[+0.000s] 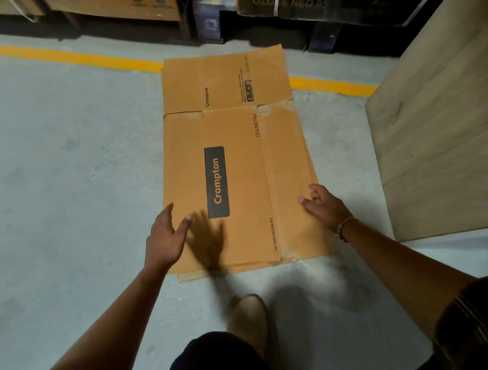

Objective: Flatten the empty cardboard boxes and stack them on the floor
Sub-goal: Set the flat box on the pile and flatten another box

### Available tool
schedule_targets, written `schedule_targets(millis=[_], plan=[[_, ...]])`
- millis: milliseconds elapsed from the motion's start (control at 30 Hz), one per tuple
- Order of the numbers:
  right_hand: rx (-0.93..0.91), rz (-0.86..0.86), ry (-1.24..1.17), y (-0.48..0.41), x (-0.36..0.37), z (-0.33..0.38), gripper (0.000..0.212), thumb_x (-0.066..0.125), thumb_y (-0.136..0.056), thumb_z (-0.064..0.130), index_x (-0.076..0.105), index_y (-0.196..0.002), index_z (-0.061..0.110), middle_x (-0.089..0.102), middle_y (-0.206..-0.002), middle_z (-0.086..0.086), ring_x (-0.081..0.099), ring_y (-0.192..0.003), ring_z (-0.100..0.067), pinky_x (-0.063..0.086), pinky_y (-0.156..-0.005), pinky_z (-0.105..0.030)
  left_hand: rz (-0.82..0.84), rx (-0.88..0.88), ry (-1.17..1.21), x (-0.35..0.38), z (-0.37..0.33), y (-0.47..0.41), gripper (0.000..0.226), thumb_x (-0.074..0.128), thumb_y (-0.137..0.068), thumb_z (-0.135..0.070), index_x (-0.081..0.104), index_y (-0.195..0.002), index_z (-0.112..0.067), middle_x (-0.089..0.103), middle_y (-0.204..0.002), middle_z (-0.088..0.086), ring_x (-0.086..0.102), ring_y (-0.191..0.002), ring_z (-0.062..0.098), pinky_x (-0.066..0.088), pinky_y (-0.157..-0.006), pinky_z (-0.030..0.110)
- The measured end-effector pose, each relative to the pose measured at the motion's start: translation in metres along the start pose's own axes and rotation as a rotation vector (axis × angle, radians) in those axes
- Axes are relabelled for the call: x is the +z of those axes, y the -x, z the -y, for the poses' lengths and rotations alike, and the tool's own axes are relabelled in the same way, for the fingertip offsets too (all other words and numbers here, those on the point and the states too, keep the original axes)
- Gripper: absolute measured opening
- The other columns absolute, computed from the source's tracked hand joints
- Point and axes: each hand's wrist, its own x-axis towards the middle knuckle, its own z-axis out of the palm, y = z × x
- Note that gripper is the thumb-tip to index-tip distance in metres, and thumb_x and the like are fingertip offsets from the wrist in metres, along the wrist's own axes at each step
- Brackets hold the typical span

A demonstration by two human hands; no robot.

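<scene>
Dark trousers and 1 tan shoe [248,318] sit closest in the head view, planted on the grey floor [53,176] just short of the cardboard.

Both hands reach out over the near end of the flattened box [234,161]. The left hand [167,239] is open with its fingers spread, and it throws a shadow onto the board, so I judge it is hovering rather than pressing. The right hand [324,209], with a bracelet [344,225] at the wrist, is open too, fingers relaxed at the box's right edge. Whether it touches, I cannot tell.

This box looks done: it lies flat on the floor with its far flaps spread out across the yellow line [70,57]. A paler strip of card [192,276] peeks out under its near edge, which may be another sheet below. No box waiting to be flattened is in view, so what remains I cannot say.

A black bar on the box reads "Crompton" in orange. Smaller print gives "Crompton" again, "CEILING FAN" and "FOR TRANSPORTATION ONLY". A stored carton [292,3] beyond shows "OZO", a strap-hidden gap, then "NEO".
</scene>
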Motion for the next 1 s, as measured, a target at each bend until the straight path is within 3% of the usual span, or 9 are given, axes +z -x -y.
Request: schedule_targets(millis=[133, 300, 500, 633, 767, 833, 1000], plan=[[-0.064, 0.001, -0.049, 0.024, -0.019, 0.038, 0.072, 0.062, -0.088, 0.057, 0.038, -0.148, 0.026, 0.045, -0.151, -0.004, 0.044, -0.137, -0.023, 0.038, -0.113, -0.045, -0.028, 0.088, 0.003, -0.032, -0.053, 0.024, 0.075, 0.041, -0.097, -0.068, 0.03, -0.157, -0.024, 0.037, -0.16, 0.007, 0.038, -0.145, 0.029, 0.035, -0.116, 0.051], [-0.144, -0.06, -0.121, 0.095, -0.073, 0.121, 0.07, 0.061, -0.089, 0.057, 0.038, -0.149, 0.029, 0.044, -0.151, 0.0, 0.043, -0.137, -0.018, 0.037, -0.112, -0.039, -0.062, 0.191, 0.046, -0.11, -0.152, 0.073, 0.072, 0.042, -0.098, -0.066, 0.029, -0.157, -0.025, 0.037, -0.16, 0.005, 0.036, -0.146, 0.025, 0.033, -0.116, 0.048], [-0.26, -0.149, -0.287, 0.208, -0.174, 0.233, 0.064, 0.06, -0.092, 0.052, 0.037, -0.148, 0.032, 0.039, -0.15, 0.014, 0.039, -0.137, -0.007, 0.035, -0.115, -0.038, -0.078, 0.322, 0.115, -0.218, -0.296, 0.143, 0.069, 0.042, -0.098, -0.069, 0.03, -0.156, -0.033, 0.038, -0.16, -0.005, 0.038, -0.145, 0.016, 0.036, -0.115, 0.044], [-0.257, -0.156, -0.317, 0.288, -0.249, 0.286, 0.076, 0.058, -0.084, 0.065, 0.035, -0.15, 0.035, 0.038, -0.154, 0.012, 0.04, -0.137, -0.004, 0.036, -0.115, -0.039, -0.014, 0.419, 0.141, -0.271, -0.393, 0.2, 0.073, 0.04, -0.094, -0.074, 0.03, -0.155, -0.036, 0.039, -0.159, -0.008, 0.037, -0.144, 0.013, 0.036, -0.115, 0.042], [-0.223, -0.244, -0.381, 0.355, -0.333, 0.312, 0.067, 0.065, -0.09, 0.047, 0.039, -0.149, 0.028, 0.043, -0.151, 0.007, 0.042, -0.134, -0.005, 0.037, -0.108, -0.027, 0.101, 0.564, 0.086, -0.297, -0.485, 0.248, 0.077, 0.038, -0.092, -0.077, 0.028, -0.156, -0.035, 0.037, -0.16, -0.008, 0.035, -0.144, 0.012, 0.035, -0.115, 0.04], [-0.187, -0.321, -0.436, 0.385, -0.376, 0.312, 0.071, 0.066, -0.086, 0.048, 0.042, -0.147, 0.021, 0.046, -0.148, 0.003, 0.045, -0.133, -0.01, 0.037, -0.102, -0.022, 0.165, 0.635, 0.06, -0.301, -0.529, 0.266, 0.076, 0.038, -0.093, -0.076, 0.028, -0.157, -0.036, 0.037, -0.16, -0.01, 0.034, -0.145, 0.012, 0.034, -0.115, 0.039], [-0.097, -0.5, -0.56, 0.45, -0.48, 0.26, 0.055, 0.069, -0.09, 0.038, 0.048, -0.139, 0.029, 0.054, -0.142, 0.004, 0.052, -0.126, -0.005, 0.041, -0.095, -0.013, 0.336, 0.754, 0.028, -0.268, -0.641, 0.306, 0.086, 0.034, -0.088, -0.084, 0.024, -0.159, -0.036, 0.03, -0.163, -0.011, 0.027, -0.149, 0.013, 0.03, -0.118, 0.043]])
